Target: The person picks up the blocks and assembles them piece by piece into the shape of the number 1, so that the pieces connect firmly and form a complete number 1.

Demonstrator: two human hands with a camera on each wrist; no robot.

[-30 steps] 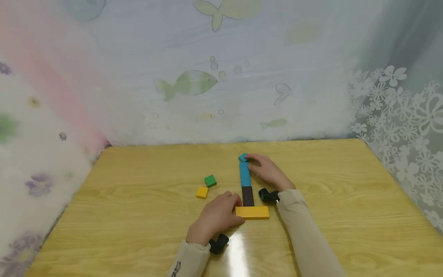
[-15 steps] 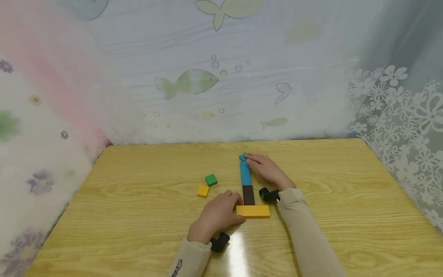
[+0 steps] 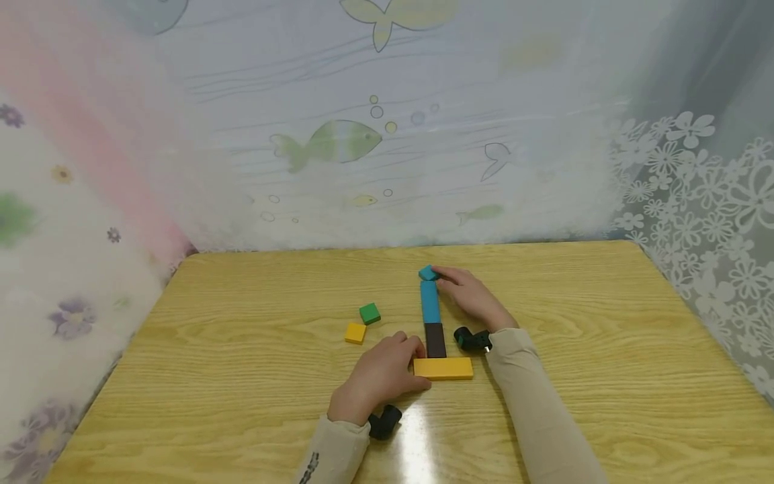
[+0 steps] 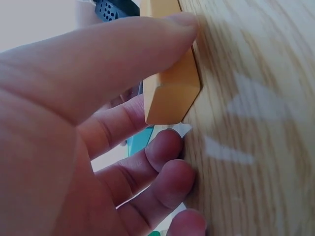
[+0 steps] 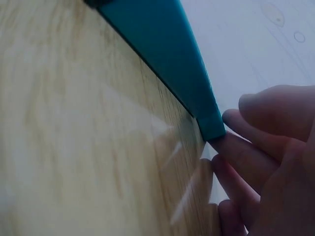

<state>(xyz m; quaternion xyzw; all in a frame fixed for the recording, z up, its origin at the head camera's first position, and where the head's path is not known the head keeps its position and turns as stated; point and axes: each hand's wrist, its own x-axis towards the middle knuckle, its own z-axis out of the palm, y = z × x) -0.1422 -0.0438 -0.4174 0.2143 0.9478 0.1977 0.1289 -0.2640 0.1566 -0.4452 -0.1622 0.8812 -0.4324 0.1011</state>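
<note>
A yellow rectangular block (image 3: pixel 443 368) lies crosswise on the table. My left hand (image 3: pixel 382 376) grips its left end, the thumb along the near side and a finger on the far side, as the left wrist view (image 4: pixel 172 73) also shows up close. A dark brown block (image 3: pixel 435 340) runs away from its far side, followed by a long blue block (image 3: pixel 430 302). At the far end sits a small blue block (image 3: pixel 428 273), turned at an angle. My right hand (image 3: pixel 474 297) touches its right side with fingertips; the thumb stands apart from it in the right wrist view.
Left of the row lie a green block (image 3: pixel 370 313) and a small yellow block (image 3: pixel 355 333), close together. Black wrist cameras (image 3: pixel 385 423) sit at both wrists. A patterned curtain (image 3: pixel 387 168) stands behind the wooden table (image 3: pixel 242 376).
My right fingers have drawn slightly to the right, so more of the small blue block shows. The left hand keeps its grip on the yellow block, and the row stays put.
</note>
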